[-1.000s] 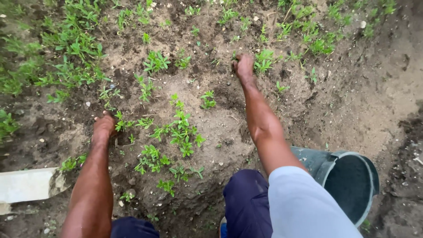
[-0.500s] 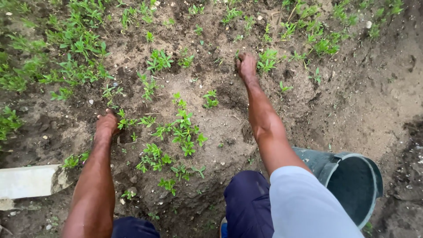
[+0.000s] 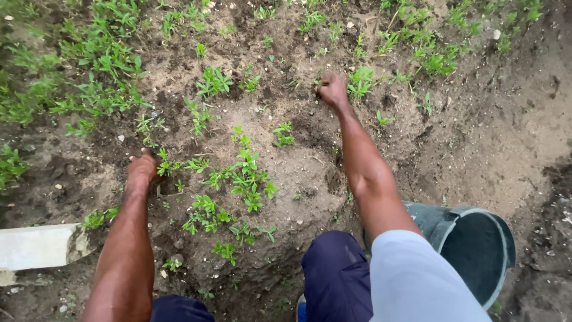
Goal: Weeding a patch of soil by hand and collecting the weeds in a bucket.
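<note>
Far up the soil patch (image 3: 298, 173), right hand (image 3: 332, 90) curled at a weed (image 3: 359, 82) just beside, rightward; nearer, left hand (image 3: 142, 170) fisted beside low sprigs (image 3: 168, 167).

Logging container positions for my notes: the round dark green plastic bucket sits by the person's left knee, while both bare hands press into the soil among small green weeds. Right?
Not quite. The head view shows the round dark green plastic bucket by the right knee, not the left. The rest holds: left hand and right hand press into the soil among small green weeds.
</note>
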